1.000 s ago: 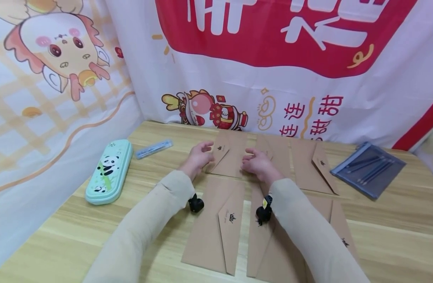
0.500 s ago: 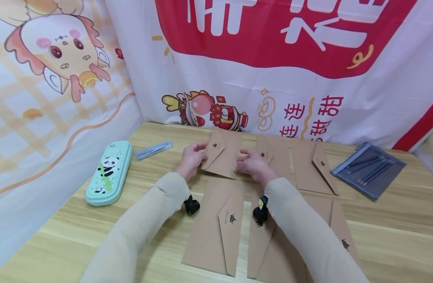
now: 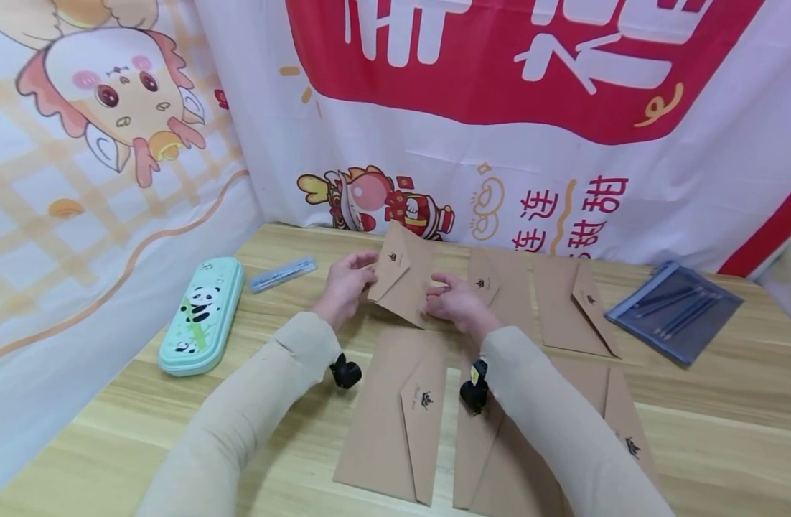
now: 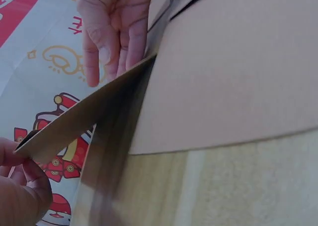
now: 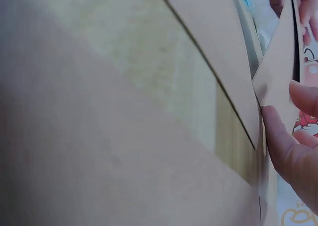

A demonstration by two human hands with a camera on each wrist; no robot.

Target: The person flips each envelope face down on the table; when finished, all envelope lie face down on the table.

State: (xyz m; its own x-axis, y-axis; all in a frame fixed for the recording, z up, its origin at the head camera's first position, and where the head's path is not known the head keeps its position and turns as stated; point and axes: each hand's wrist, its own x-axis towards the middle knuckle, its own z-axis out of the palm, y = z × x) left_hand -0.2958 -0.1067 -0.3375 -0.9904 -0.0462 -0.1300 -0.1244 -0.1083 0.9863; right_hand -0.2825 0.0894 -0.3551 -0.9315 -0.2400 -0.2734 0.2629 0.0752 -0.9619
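My left hand (image 3: 346,286) pinches the left edge of a brown kraft envelope (image 3: 405,276) between thumb and fingers. That side is raised off the table and the envelope leans down to the right, as the left wrist view also shows. A small dark crown is printed on its pointed flap. At the lower right edge rests my right hand (image 3: 459,301), fingers loosely extended. In the right wrist view a fingertip of the right hand (image 5: 290,146) lies against that edge, its thumb apart from it. Another envelope (image 3: 389,409) lies flat in front.
More flat envelopes, one with its flap to the right (image 3: 566,305), lie right of the hands and under the right forearm. A mint panda pencil case (image 3: 202,316) and a slim clear case (image 3: 283,274) are left; a blue zip pouch (image 3: 676,310) is right. A printed cloth (image 3: 531,165) hangs behind.
My left hand has taken the envelope's left edge, lifted it and drawn it left, so it tilts. The right hand has followed slightly left along with the envelope's right edge.
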